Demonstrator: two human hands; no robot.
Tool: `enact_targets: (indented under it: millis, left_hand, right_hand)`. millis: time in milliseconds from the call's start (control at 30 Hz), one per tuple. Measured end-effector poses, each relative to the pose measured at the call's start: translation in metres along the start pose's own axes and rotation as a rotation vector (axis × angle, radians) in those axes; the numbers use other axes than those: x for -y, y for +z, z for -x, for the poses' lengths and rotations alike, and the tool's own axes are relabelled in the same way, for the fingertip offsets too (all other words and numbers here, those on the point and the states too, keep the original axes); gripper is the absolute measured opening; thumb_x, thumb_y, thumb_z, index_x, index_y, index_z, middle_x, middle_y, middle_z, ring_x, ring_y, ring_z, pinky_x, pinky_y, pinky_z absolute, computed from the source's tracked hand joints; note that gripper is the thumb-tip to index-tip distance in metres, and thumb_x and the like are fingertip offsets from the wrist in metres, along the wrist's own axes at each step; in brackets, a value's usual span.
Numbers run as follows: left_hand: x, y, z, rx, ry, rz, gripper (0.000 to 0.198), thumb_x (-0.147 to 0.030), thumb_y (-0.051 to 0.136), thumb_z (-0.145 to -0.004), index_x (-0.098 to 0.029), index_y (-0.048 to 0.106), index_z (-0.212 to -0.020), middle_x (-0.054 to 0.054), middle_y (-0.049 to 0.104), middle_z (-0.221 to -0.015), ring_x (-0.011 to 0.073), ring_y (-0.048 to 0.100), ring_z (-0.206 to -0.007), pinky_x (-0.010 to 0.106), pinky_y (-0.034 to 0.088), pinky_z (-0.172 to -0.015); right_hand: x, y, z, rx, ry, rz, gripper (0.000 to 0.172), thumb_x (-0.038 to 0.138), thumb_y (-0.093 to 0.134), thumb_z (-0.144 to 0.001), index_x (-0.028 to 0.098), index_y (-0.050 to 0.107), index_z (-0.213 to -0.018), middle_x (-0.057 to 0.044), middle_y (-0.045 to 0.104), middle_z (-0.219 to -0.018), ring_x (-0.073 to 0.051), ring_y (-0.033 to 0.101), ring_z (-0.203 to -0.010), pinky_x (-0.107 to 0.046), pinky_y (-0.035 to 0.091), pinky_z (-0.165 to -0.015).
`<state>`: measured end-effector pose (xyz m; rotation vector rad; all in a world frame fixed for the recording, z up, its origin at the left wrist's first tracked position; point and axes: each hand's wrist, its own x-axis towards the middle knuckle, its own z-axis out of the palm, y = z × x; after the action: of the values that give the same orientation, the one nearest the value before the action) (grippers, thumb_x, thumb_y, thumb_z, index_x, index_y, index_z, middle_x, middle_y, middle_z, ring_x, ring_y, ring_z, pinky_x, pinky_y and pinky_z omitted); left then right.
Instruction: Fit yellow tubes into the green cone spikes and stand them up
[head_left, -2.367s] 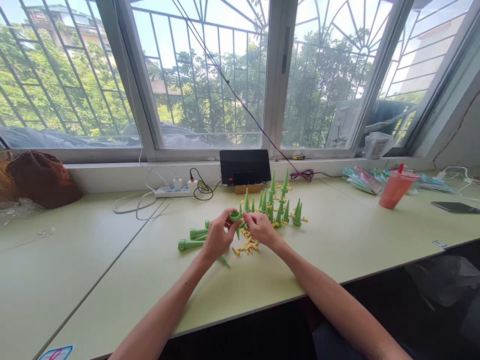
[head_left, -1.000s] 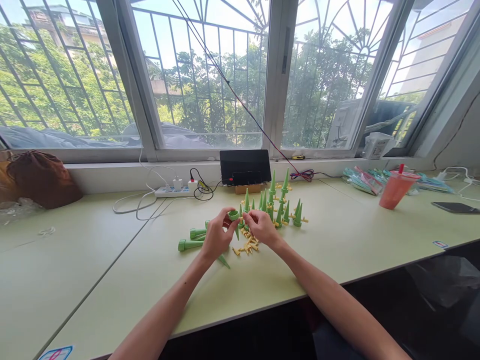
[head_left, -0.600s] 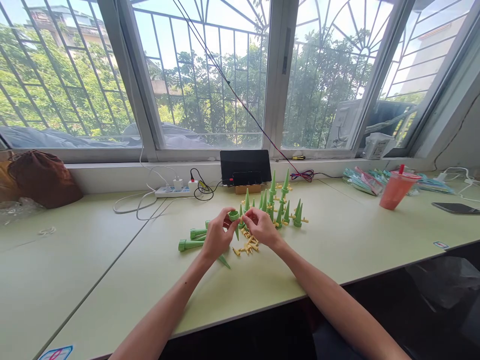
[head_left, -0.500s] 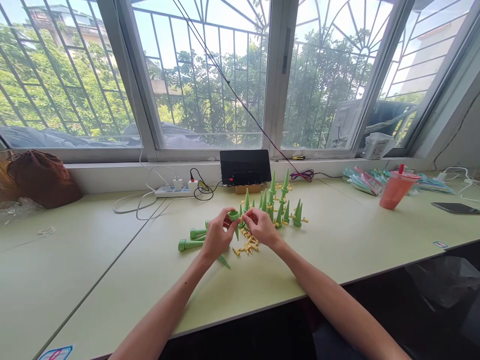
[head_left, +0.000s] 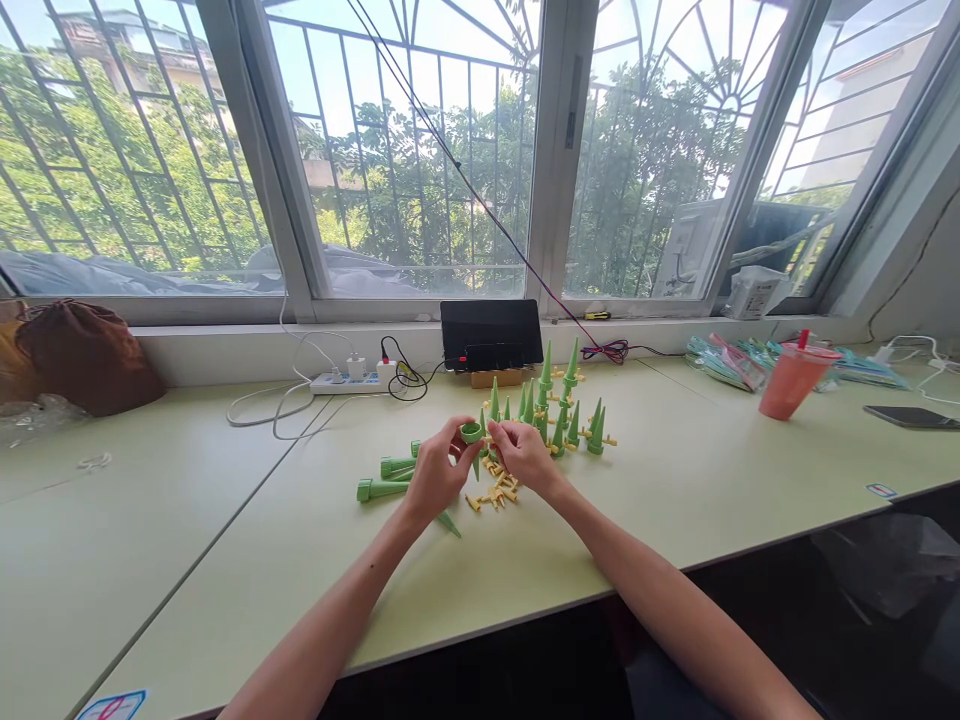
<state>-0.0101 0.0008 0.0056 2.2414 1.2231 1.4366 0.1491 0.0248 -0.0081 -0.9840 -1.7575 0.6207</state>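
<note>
A green plant watering spike (head_left: 472,433) is pinched in my left hand (head_left: 436,472), cup end up and point down. Against its side, my right hand (head_left: 523,455) closes its fingers on a small yellow valve (head_left: 486,441), mostly covered by the fingertips. Below the hands lies a pile of loose yellow valves (head_left: 498,492). Several green spikes (head_left: 384,490) rest on their sides by my left hand. Behind and right of my right hand stand many upright spikes (head_left: 596,434) with yellow valves fitted in them.
A black tablet (head_left: 491,335) leans at the wall behind the spikes. A power strip (head_left: 345,383) with cables sits left of it. To the right are a red drink cup (head_left: 796,382), plastic packets (head_left: 724,362) and a phone (head_left: 915,416). A brown bag (head_left: 90,358) stands far left.
The spike has shifted very slightly to the right, and my right fingers have turned a little at the valve. Otherwise the scene looks the same.
</note>
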Motion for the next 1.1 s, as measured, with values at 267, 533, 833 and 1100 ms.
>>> enact_targets:
  millis: [267,533,833,1100]
  left_hand:
    - [0.0019,0.0008,0.0002,-0.043,-0.063,0.004,0.027,-0.036,0.054,-0.087,-0.019,0.056,-0.107,0.000,0.062,-0.073,0.0139,0.061,-0.061,0.026,0.051,-0.063]
    - [0.0012,0.0003,0.0001,-0.029,-0.048,0.009,0.026,-0.034,0.054,-0.087,-0.019,0.056,-0.107,0.000,0.062,-0.073,0.0133,0.060,-0.061,0.025,0.051,-0.062]
    - [0.0012,0.0006,0.0005,-0.025,-0.058,0.010,0.027,-0.034,0.054,-0.087,-0.018,0.055,-0.109,0.000,0.061,-0.074,0.0130,0.060,-0.061,0.025,0.050,-0.062]
    - [0.0025,0.0010,-0.0002,-0.032,-0.065,0.013,0.027,-0.035,0.055,-0.086,-0.019,0.055,-0.108,0.000,0.062,-0.075,0.0130,0.060,-0.061,0.026,0.051,-0.062]
  right_hand:
    - [0.0031,0.0001,0.0033,-0.001,-0.038,-0.120,0.026,0.045,0.054,-0.085,0.019,0.054,-0.086,0.000,0.058,-0.064,-0.013,0.052,-0.053,-0.024,0.041,-0.051]
    - [0.0013,-0.0004,0.0015,0.010,-0.005,-0.055,0.035,0.049,0.047,-0.090,0.019,0.050,-0.070,0.002,0.051,-0.051,-0.012,0.046,-0.046,-0.023,0.035,-0.047]
    - [0.0014,-0.0002,0.0016,-0.009,-0.011,-0.080,0.035,0.051,0.048,-0.089,0.019,0.052,-0.075,0.001,0.054,-0.055,-0.012,0.048,-0.048,-0.023,0.037,-0.048]
    - [0.0029,-0.0006,0.0025,0.012,-0.033,-0.078,0.028,0.045,0.050,-0.088,0.019,0.053,-0.077,0.001,0.055,-0.058,-0.013,0.050,-0.051,-0.024,0.038,-0.050]
